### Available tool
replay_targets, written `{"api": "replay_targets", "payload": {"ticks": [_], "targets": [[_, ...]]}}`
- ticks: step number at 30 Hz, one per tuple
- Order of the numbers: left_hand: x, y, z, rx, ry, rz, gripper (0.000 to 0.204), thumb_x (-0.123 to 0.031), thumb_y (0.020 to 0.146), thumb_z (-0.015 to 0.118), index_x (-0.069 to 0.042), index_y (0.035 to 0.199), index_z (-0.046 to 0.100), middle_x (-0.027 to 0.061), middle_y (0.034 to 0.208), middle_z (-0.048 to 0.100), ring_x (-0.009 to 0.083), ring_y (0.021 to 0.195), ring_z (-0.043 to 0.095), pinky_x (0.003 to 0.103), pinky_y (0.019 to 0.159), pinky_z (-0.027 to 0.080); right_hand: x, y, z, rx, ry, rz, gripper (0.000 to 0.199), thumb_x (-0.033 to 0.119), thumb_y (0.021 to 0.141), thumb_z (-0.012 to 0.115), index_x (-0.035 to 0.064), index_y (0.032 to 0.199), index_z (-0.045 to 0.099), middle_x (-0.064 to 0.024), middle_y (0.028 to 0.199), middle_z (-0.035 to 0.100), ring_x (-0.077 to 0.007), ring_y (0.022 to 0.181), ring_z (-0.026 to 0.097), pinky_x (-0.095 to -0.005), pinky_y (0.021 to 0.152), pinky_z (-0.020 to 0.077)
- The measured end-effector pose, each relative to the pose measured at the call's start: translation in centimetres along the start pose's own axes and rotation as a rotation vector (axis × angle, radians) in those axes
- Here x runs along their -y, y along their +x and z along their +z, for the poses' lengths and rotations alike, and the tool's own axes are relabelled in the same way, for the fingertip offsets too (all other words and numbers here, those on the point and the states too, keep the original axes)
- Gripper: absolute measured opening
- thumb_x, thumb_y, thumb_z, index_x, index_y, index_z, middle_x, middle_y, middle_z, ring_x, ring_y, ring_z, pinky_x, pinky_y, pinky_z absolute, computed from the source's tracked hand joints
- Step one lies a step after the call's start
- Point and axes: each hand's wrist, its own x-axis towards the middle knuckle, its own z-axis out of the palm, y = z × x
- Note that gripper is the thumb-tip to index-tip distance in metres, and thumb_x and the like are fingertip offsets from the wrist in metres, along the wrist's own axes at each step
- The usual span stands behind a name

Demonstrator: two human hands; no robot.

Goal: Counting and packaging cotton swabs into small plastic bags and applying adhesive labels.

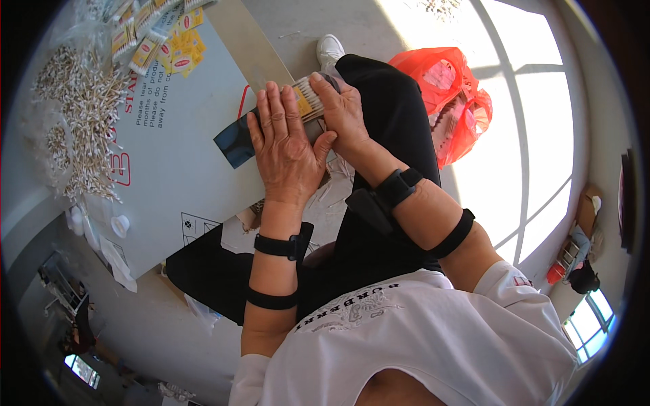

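A pack of cotton swabs [309, 97] with a yellow label lies at the near right edge of the grey board. My right hand [347, 115] grips its right end, thumb along the swab tips. Flat over the left part of the pack rests my left hand [288, 152], fingers stretched out and side by side. A dark, shiny flat strip [235, 143] sticks out to the left from under that hand. What lies beneath the left palm is hidden.
Loose cotton swabs [88, 122] are heaped on the left of the board [166, 155]. Filled packs [144, 54] and yellow cards [186, 54] lie at the far left. A red plastic bag [477, 101] stands on the floor to the right, beyond my knee.
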Motion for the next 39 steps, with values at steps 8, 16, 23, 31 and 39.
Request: {"api": "replay_targets", "payload": {"ticks": [8,16,23,31,39], "targets": [[-0.2,0.2,-0.3,0.025,-0.006,0.000,0.091,-0.060,0.090,0.049,0.000,0.151,0.020,0.0208,0.159,0.017,0.0353,0.148,0.014,0.053,0.118,0.009,0.0,0.1,-0.3,0.015,0.067,0.022,0.024,0.024,0.097,0.059,0.0040,0.086,0.065,0.0027,0.077,0.062,-0.0052,0.068,0.054,-0.0232,0.063,0.0455],[-0.3,0.2,-0.5,0.044,0.020,-0.017,0.089,-0.050,0.088,0.059,-0.001,0.152,0.021,0.0191,0.159,0.019,0.0329,0.148,0.015,0.053,0.119,0.009,0.1,-0.4,-0.5,0.128,0.080,-0.018,0.007,0.007,0.085,0.073,0.0024,0.086,0.069,0.0014,0.078,0.067,-0.0070,0.069,0.060,-0.0228,0.066,0.0478],[0.6,0.0,-0.2,-0.067,-0.161,-0.002,0.082,-0.038,0.091,0.061,-0.001,0.152,0.021,0.0203,0.158,0.020,0.0337,0.148,0.017,0.050,0.119,0.013,-0.1,0.0,-0.5,0.093,0.076,-0.019,0.012,0.014,0.088,0.071,0.0016,0.086,0.068,0.0009,0.079,0.065,-0.0068,0.069,0.058,-0.0238,0.064,0.0466],[0.1,1.0,0.1,-0.462,-1.301,-0.217,0.061,-0.026,0.105,0.038,0.005,0.151,0.015,0.0202,0.159,0.016,0.0290,0.148,0.014,0.042,0.120,0.012,-0.7,1.0,-0.6,0.012,0.114,0.008,0.018,0.017,0.090,0.069,0.0004,0.084,0.068,0.0020,0.077,0.064,-0.0064,0.067,0.055,-0.0232,0.061,0.0441],[-0.3,1.7,0.7,-0.547,-1.539,-0.239,0.065,-0.030,0.103,0.039,0.007,0.150,0.015,0.0198,0.159,0.015,0.0293,0.149,0.010,0.042,0.121,0.008,-0.9,0.6,0.0,-0.028,0.060,-0.088,0.019,0.018,0.091,0.069,0.0017,0.082,0.068,0.0037,0.074,0.061,-0.0040,0.066,0.051,-0.0231,0.061,0.0435]]}}
